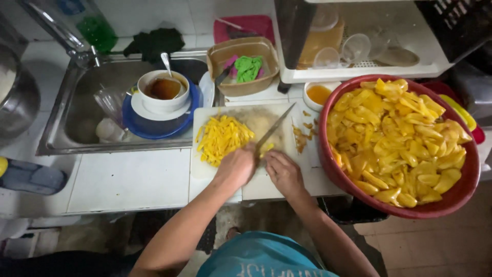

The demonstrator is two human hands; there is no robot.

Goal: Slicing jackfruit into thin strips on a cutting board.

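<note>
A: Cramped tiled kitchen counter (128,179), dim light. A white cutting board (225,177) sat in the middle of it; every place below was logged from that board.

B: What did the hands have?

A: The person's left hand (237,166) was closed around the handle of a long knife (274,128), blade running up and to the right across the board. The right hand (283,172) lay just beside it on the board's near edge, fingers curled down over a small yellow piece (266,149). Whether it pinched the piece or only pressed on it could not be told.

B: And the cut fruit?

A: A heap of yellow strips (223,137) lay on the board's left half. Some brownish scraps (302,136) lay on its right side. Touching the board's right edge stood a big red basin (461,192) piled with uncut yellow fruit lobes (394,138).

B: Beyond the board?

A: To its left, a steel sink (77,118) holding a blue plate (154,128) with a white mug on it. Behind the board, a beige tub (243,87) with a green cloth.

B: Judgement on technique?

A: Likely best to keep the holding fingertips tucked back from the edge, the blade tip low on the board, and strokes short and even. The finished heap would want pushing aside so that strips did not crowd the knife.
</note>
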